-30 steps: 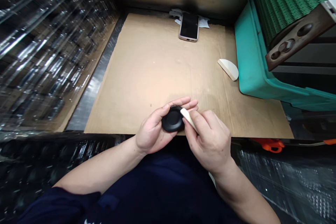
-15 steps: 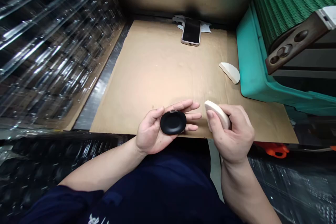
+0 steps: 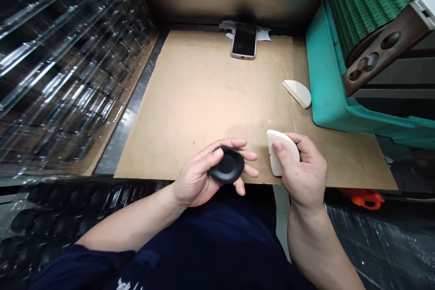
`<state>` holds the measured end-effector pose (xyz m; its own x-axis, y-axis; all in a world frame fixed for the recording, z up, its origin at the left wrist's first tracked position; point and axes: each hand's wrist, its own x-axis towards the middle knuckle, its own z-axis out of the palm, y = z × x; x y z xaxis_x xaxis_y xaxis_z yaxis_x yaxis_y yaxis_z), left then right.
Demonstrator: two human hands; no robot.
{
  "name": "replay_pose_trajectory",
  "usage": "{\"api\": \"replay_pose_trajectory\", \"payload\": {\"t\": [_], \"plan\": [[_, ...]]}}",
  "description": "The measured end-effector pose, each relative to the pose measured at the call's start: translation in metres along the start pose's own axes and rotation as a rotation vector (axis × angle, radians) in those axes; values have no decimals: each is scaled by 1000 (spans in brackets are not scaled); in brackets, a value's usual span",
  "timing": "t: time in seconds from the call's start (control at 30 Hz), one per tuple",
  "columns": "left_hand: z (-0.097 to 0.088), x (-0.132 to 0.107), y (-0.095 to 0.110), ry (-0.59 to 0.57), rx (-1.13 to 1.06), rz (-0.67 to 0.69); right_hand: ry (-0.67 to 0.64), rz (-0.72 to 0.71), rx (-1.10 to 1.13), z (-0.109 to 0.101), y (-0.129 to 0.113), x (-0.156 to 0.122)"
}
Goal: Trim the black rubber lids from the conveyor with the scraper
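Observation:
A black oval case with a shallow dish-like face (image 3: 227, 166) lies in my left hand (image 3: 197, 176). The thumb presses on its near-left rim while the other fingers spread out beneath and past it. To the right, my right hand (image 3: 304, 170) grips a white half-round sponge pad (image 3: 283, 149) between thumb and fingers, its straight edge facing left. The pad and the black case are apart. A second white half-round sponge pad (image 3: 297, 93) rests on the cardboard farther back, close to the teal bin.
Brown cardboard (image 3: 190, 99) covers the table. A phone (image 3: 244, 41) lies on a whitish cloth at the back. The teal bin (image 3: 326, 95) and a green ribbed belt (image 3: 377, 4) stand right. Stacked clear trays (image 3: 74, 63) fill the left. Something orange (image 3: 367, 199) sits below the right edge.
My left thumb has come down onto the case's rim, and the case has tilted and shifted slightly. My right hand has turned the sponge pad, so more of its flat face shows.

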<state>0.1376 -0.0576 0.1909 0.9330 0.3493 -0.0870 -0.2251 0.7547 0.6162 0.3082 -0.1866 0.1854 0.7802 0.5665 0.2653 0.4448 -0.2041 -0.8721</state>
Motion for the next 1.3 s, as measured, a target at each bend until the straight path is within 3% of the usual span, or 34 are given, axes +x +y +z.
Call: {"api": "replay_pose_trajectory", "payload": {"t": [0.2,0.4,0.53,0.67,0.73,0.83,0.93,1.03,1.13,1.23,1.3], "plan": [[-2,5,1,-28,-88,-78,9,-7,-8,0,-2,0],[5,2,6,25,36,-41,-7,2,-3,-1,1,-1],[7,-5,11,55,472,127,0,13,-15,-1,3,-1],[0,-7,14,158,1129,512,-2,15,-2,0,3,-1],[-5,-7,13,186,1307,631,-3,20,0,0,2,-1],[-9,-7,13,195,1410,701,-4,18,-4,0,3,-1],[-9,-8,27,142,1455,677,-17,24,-3,-1,5,-2],[-11,-6,60,103,1391,419,-39,41,-3,-2,7,-2],[-24,1,99,301,1306,215,-44,40,-30,-4,7,-2],[-52,10,130,604,1504,271,-41,38,-50,-5,8,-2],[-72,15,140,727,1604,319,-40,39,-48,-5,9,-2]]}}
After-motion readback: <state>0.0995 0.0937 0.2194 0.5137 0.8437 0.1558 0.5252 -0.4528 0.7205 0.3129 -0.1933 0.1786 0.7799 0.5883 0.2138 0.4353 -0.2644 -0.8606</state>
